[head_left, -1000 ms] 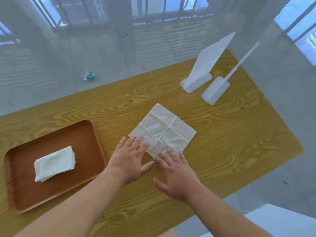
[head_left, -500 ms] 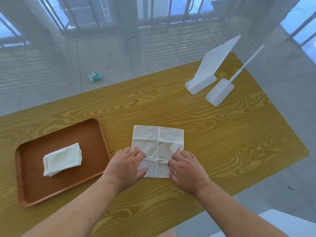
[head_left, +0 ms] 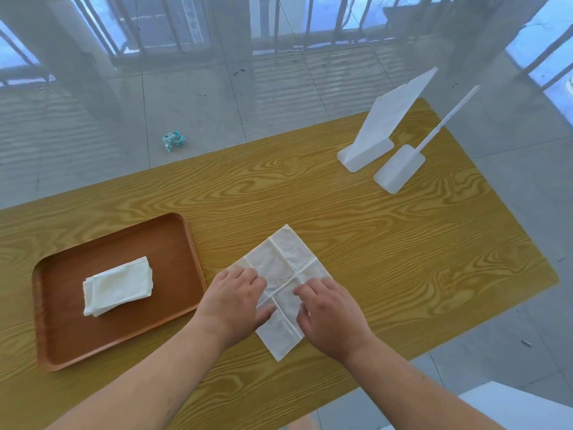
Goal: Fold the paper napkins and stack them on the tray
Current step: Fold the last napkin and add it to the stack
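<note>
An unfolded white paper napkin (head_left: 283, 256) with crossed creases lies on the wooden table (head_left: 403, 259), turned corner-up like a diamond. My left hand (head_left: 235, 302) covers its left corner with curled fingers, thumb lying on the sheet. My right hand (head_left: 331, 318) rests on its right corner, fingertips at the centre crease. Both hands hold the sheet against the table. To the left sits a brown tray (head_left: 124, 339) carrying a small stack of folded napkins (head_left: 117, 285).
At the far right of the table a white napkin holder (head_left: 366, 156) stands with upright napkins (head_left: 393, 116), and a second white stand (head_left: 400, 170) is beside it. A crumpled wrapper (head_left: 173, 140) lies on the floor beyond the table's far edge.
The napkin has turned under my hands: diamond-wise, then square to me, now diamond-wise again and nearer the tray. Both hands stayed on its near part.
</note>
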Demonstrator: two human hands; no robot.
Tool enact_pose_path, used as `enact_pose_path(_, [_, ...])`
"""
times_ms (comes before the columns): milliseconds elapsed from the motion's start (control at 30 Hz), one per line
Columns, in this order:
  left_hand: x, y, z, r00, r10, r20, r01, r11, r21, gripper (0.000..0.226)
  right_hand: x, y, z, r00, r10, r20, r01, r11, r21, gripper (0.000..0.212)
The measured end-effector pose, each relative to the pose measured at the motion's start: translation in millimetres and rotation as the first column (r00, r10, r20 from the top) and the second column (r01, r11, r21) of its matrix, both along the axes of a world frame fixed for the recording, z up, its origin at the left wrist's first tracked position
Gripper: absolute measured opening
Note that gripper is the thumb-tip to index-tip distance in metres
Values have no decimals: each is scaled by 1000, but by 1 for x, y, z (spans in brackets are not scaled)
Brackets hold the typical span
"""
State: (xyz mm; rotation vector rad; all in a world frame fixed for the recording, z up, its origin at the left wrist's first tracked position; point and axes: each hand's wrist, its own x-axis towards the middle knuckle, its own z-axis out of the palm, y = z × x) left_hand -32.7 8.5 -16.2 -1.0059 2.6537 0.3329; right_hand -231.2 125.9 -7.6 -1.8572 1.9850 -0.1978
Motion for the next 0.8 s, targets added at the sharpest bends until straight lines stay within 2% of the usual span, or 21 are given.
enact_pose_path(133, [7, -1, -5, 999, 26, 27, -27, 999, 33, 78, -8, -3, -3, 1000, -19, -15, 20, 997, 73, 43])
enact_pose_path(233, [12, 0, -6, 999, 30, 29, -31, 999, 21, 77, -5, -2, -4, 1000, 25, -5, -25, 997, 73, 37])
enact_pose_path(333, [15, 0, -8, 999, 32, 39, -33, 999, 24, 72, -4, -4, -7, 998, 40, -38, -40, 999, 6, 31])
enact_pose_path(467, [17, -4, -8, 999, 20, 36, -20, 1000, 5, 60, -6, -9, -13, 997, -28, -78, 31, 999, 27, 47])
enact_pose_path(533, [19, -4, -10, 999, 25, 28, -25, 1000, 0, 54, -7, -10, -16, 994, -12, -109, 16, 999, 40, 39])
enact_pose_path(667, [22, -4, -10, 999, 51, -16, -51, 999, 4, 41, -6, -11, -19, 985, 3, -173, -7, 1000, -24, 10])
enact_pose_path(800, [23, -2, -4, 986, 103, -131, -100, 995, 28, 23, -8, -13, -17, 992, 11, -127, -16, 999, -43, 10])
